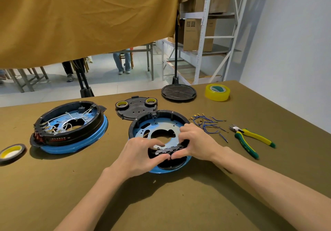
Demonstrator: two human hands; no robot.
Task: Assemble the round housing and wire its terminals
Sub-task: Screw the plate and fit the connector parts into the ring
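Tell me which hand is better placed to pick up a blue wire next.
The right hand. The blue wires lie just beside it, right of the housing. The left hand would have to cross over the housing.

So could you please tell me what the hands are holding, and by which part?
Both hands, left and right, pinch the black terminal strip by its two ends, at the housing's near rim.

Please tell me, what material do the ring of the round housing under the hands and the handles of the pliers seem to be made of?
Housing ring: apparently black moulded plastic, matte, with small formed ribs and clips.
Pliers handles: probably soft rubber or plastic sleeves, yellow and green, slightly glossy, over dark metal jaws.
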